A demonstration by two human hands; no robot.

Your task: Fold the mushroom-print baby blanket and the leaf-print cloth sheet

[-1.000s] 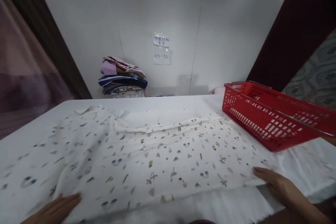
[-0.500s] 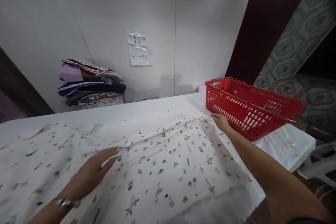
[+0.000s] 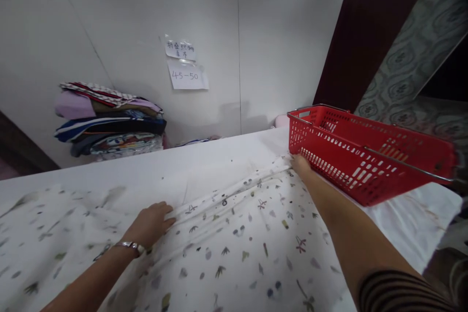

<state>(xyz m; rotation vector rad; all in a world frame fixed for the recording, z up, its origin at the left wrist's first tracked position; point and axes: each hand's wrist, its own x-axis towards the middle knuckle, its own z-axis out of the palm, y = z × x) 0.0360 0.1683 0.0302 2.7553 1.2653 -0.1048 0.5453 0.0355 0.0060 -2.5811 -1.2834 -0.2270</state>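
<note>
Well to the left of the red basket (image 3: 329, 148) stands a stack of folded clothes (image 3: 109, 122); nearer the basket, the left hand (image 3: 151, 224) rests at a ridge of the printed white cloth (image 3: 248, 234), fingers close together, though whether they pinch it I cannot tell. The cloth spreads across the white table (image 3: 204, 161) left of the basket, and just beside the basket's left end the right hand (image 3: 302, 165) reaches the cloth's far side, its finger grip impossible to make out.

Printed cloth (image 3: 234, 248) partly out of frame
</note>
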